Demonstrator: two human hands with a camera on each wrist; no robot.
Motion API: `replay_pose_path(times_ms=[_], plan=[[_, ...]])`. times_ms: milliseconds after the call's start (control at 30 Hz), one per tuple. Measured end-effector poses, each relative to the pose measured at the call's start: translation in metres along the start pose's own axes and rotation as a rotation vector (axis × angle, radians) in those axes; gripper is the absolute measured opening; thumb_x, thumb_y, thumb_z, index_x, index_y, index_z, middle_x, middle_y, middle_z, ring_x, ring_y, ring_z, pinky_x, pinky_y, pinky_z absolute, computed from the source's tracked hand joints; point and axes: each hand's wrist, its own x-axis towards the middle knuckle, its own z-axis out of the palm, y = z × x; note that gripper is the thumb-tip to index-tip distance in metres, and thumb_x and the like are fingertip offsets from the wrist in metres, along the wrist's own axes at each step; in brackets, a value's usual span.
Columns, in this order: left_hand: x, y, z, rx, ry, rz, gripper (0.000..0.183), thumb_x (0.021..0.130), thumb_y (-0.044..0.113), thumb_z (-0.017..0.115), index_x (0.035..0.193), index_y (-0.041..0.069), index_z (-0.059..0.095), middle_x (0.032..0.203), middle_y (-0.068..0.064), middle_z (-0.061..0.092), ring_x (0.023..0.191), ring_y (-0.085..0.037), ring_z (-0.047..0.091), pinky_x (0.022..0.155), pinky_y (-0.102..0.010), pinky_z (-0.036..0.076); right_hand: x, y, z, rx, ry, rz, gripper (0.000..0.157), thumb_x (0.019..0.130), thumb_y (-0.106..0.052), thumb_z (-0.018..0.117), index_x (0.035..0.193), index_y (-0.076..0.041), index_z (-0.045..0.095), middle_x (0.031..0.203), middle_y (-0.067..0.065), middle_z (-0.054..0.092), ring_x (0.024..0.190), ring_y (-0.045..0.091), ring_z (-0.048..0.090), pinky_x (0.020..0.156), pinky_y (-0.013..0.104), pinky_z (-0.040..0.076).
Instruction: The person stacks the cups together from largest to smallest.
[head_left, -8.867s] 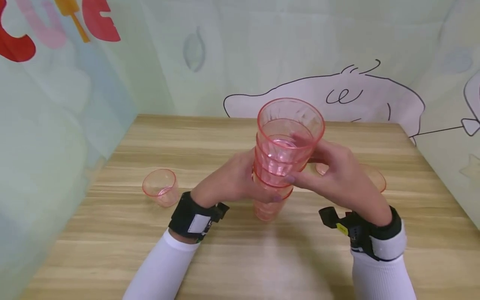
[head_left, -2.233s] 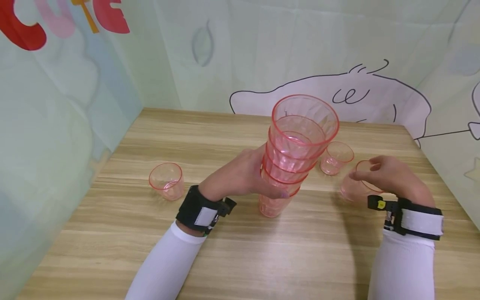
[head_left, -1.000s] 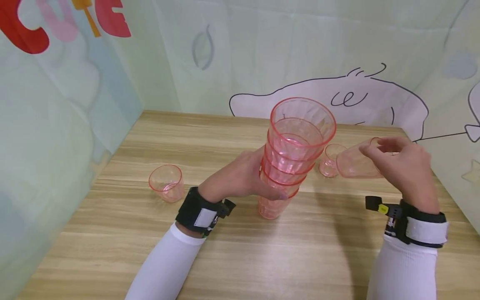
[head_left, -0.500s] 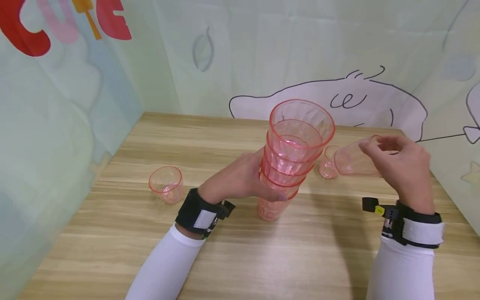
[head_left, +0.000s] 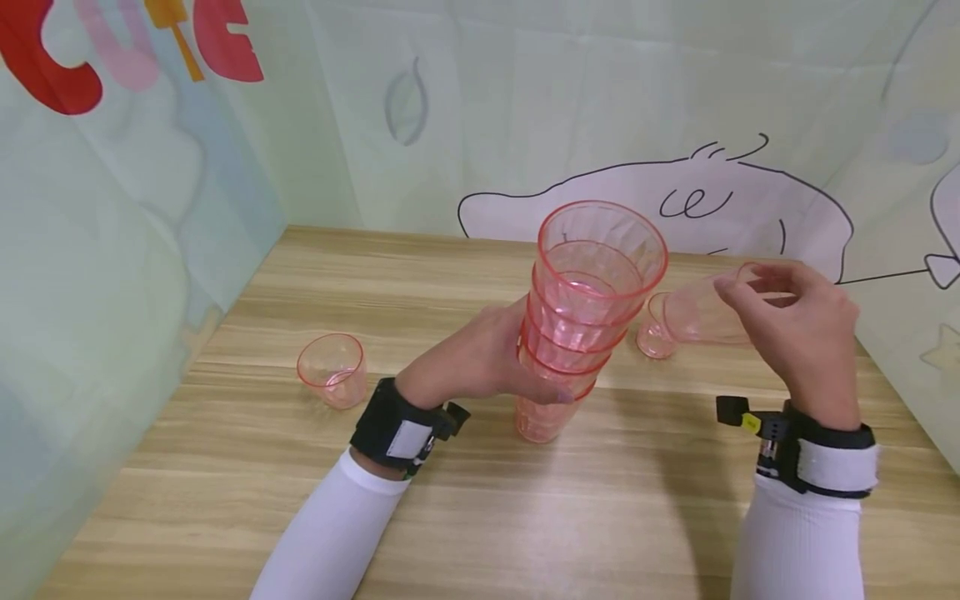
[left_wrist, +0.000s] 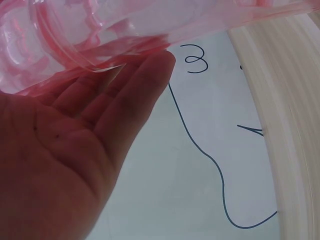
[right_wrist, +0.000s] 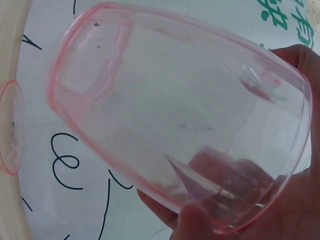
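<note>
My left hand (head_left: 480,358) grips a tilted stack of nested pink see-through cups (head_left: 581,321) at the middle of the table, thumb across its lower part. In the left wrist view the stack (left_wrist: 100,35) lies across the fingers. To the right, my right hand (head_left: 813,342) holds a single pale pink cup (head_left: 701,312) by its rim end, tipped on its side with the base pointing left. The right wrist view shows that cup (right_wrist: 165,100) large, with fingers seen through its wall. A small pink cup (head_left: 655,342) stands just behind its base, partly overlapped.
Another small pink cup (head_left: 333,373) stands upright on the left of the wooden table (head_left: 450,517). A pale printed sheet (head_left: 360,150) with drawings rises along the table's back and sides.
Both hands were on the stack at first. My right hand then went to a cup on the right, raised and tipped it, and lately shifted slightly left. The left hand keeps its grip.
</note>
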Motion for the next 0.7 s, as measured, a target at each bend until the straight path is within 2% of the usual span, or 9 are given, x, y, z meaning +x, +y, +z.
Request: replay_pose_path(times_ms=[233,700], plan=[[0.0,0.0,0.0,0.008,0.004,-0.004,0.071,0.071,0.035,0.092,0.129,0.026,0.051,0.116,0.014,0.063,0.1,-0.005,0.062,0.086,-0.03,0.054,-0.004,-0.006,0.001,0.066,0.075,-0.024,0.056,0.087,-0.052,0.072,0.128,-0.013,0.066,0.114,0.003,0.065,0.093,0.009,0.058,0.068,0.02,0.046],[0.0,-0.001,0.0,0.004,-0.002,-0.013,0.073,0.07,0.037,0.092,0.13,0.024,0.051,0.117,0.013,0.063,0.101,-0.006,0.062,0.085,-0.03,0.054,-0.009,-0.015,0.002,0.198,0.184,-0.117,0.041,0.088,-0.037,0.075,0.122,-0.013,0.072,0.108,-0.004,0.068,0.088,0.008,0.062,0.068,0.02,0.048]])
